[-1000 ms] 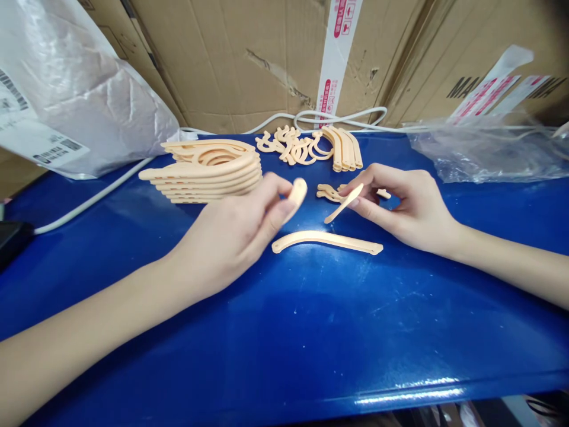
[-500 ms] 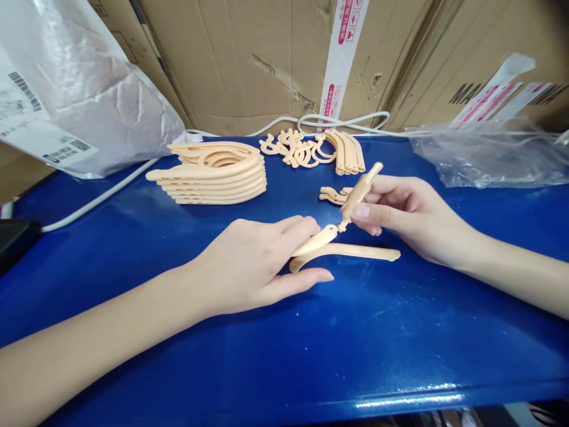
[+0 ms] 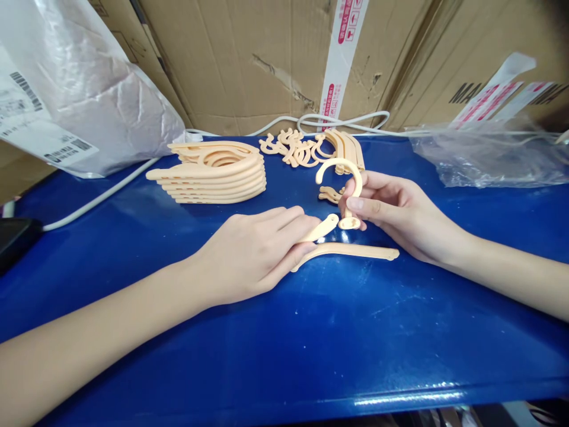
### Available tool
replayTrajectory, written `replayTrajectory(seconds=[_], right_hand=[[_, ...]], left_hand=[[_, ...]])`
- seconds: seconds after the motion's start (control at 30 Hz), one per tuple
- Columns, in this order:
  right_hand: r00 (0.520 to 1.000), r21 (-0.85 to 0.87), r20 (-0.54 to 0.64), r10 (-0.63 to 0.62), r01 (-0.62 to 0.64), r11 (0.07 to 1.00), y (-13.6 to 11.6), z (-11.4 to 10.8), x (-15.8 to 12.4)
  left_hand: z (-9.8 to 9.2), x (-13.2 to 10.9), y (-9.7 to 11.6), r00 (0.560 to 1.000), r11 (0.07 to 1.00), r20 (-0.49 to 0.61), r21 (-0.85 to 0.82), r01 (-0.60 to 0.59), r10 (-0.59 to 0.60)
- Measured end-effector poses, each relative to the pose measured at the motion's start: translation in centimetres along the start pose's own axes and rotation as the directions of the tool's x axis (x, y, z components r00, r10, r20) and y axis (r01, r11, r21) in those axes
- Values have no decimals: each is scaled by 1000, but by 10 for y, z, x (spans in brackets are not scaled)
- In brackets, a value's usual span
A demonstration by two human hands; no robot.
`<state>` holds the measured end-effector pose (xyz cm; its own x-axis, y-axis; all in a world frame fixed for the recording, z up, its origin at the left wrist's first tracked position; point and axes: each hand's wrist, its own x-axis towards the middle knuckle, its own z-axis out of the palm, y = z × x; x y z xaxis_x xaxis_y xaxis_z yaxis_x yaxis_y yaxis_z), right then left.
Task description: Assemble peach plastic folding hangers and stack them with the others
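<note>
My right hand (image 3: 400,210) pinches a cream plastic hanger hook (image 3: 357,178), held upright with its curve opening to the left and its flat oval base at the bottom. Just left of that base, the holed tip of a cream hanger arm (image 3: 326,226) sticks out from my left hand (image 3: 262,252); tip and base look close, and whether they touch I cannot tell. My left fingers and thumb close round this arm, and its other end is hidden under them. A second curved hanger arm (image 3: 355,250) lies on the table, its left end by my left thumb.
Folded cream hangers (image 3: 208,178) are stacked behind my left hand. Several loose hooks (image 3: 296,149), curved arms (image 3: 349,145) and small pieces (image 3: 329,194) lie farther back on the blue table (image 3: 284,356). A white cable, plastic bag (image 3: 484,157), parcel (image 3: 98,101) and cardboard boxes line the back.
My right hand has turned the hook from edge-on to showing its full curve. My left thumb has closed in against the hanger arms.
</note>
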<state>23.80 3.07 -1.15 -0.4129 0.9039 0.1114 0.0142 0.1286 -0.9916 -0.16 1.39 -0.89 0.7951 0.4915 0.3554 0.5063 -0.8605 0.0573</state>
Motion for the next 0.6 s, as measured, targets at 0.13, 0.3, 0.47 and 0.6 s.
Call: replayTrajectory(seconds=[0.13, 0.3, 0.47, 0.6], right_hand=[[1000, 83, -14, 26, -25, 996, 0, 0, 2], [997, 99, -45, 70, -66, 993, -3, -1, 4], [998, 92, 1, 66, -66, 994, -3, -2, 5], [997, 127, -7, 82, -81, 989, -3, -3, 5]], left_hand=[[0, 0, -1, 1000, 1000, 7, 23, -2, 2], [-1, 1, -1, 1000, 1000, 27, 24, 4, -5], [1, 1, -1, 999, 998, -7, 50, -47, 47], [2, 0, -2, 997, 996, -25, 47, -76, 77]])
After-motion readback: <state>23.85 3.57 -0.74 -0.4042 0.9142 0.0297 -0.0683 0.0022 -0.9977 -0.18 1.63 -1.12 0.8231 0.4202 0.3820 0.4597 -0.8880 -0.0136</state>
